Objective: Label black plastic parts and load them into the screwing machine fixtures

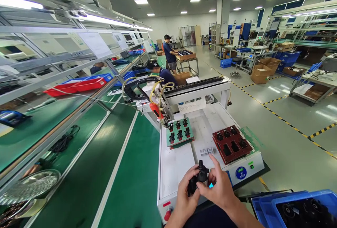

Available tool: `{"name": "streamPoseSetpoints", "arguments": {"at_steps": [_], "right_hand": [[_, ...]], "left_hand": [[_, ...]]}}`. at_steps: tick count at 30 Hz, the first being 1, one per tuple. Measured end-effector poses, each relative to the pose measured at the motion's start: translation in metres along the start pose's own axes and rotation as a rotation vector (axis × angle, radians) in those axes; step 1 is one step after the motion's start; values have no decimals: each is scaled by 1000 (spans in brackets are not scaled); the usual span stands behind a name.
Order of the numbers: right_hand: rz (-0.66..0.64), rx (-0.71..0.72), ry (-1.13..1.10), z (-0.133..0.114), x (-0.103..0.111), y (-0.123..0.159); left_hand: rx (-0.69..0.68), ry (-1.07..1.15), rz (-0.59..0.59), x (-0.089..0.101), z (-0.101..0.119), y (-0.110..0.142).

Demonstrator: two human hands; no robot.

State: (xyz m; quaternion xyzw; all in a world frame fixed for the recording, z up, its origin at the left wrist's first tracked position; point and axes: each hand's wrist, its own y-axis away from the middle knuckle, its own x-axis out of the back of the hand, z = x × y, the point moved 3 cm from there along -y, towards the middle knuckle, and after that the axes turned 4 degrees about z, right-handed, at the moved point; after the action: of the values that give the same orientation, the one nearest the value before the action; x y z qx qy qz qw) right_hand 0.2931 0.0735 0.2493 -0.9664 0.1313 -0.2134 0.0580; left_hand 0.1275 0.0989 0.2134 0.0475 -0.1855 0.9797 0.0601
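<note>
A black plastic part with a short round neck (pixel 202 173) is held up over the front of the white machine bed. My left hand (pixel 186 189) is closed round its left side. From the right, my right hand (pixel 218 185) grips the same part with thumb and fingers, its index finger pointing up. Just beyond my hands lies a small clear compartment strip (pixel 206 151). To the right is a dark red fixture (pixel 231 143) with black parts in some of its pockets. A green fixture (pixel 179 133) bearing several black parts sits at the left, under the machine's tool head.
A gantry (pixel 195 89) with a red-and-white tool head (pixel 157 110) spans the bed. A blue bin (pixel 305 200) of black parts stands at lower right. A red stop button (pixel 168 214) is on the front panel. Co-workers are beyond the machine; a green conveyor runs along the left.
</note>
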Motion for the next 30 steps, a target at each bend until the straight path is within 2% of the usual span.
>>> {"name": "streamPoseSetpoints", "arguments": {"at_steps": [2,4,5,6,8,9,10,12,14,17,20,22,26,30], "right_hand": [[-47,17,72,5,-2,-4],[-94,-6,-10,25,6,-15],[-69,-22,-57,41,16,-24],[27,-33,-85,61,31,-35],[384,-55,85,104,73,-55],[516,-79,173,125,93,-64],[569,-104,199,144,111,-72],[595,-128,207,170,137,-85],[572,-127,176,182,151,-91],[590,-101,125,175,161,-91],[670,-80,68,149,163,-85],[670,-111,-52,126,157,-79],[457,-230,-455,75,120,-67],[191,-245,-697,30,75,-46]], "left_hand": [[27,-15,-17,-1,-6,1],[177,23,18,0,-13,3],[282,75,46,3,-16,4],[390,154,71,6,-19,6],[572,374,86,12,-23,10],[634,492,70,16,-23,12],[676,598,40,19,-21,13],[703,753,-41,25,-17,14],[696,830,-106,29,-12,13],[661,844,-162,26,-9,10],[638,741,-192,17,-8,6],[655,629,-212,8,-9,4],[637,468,-268,-14,-12,0],[544,438,-344,-30,-18,2]]}}
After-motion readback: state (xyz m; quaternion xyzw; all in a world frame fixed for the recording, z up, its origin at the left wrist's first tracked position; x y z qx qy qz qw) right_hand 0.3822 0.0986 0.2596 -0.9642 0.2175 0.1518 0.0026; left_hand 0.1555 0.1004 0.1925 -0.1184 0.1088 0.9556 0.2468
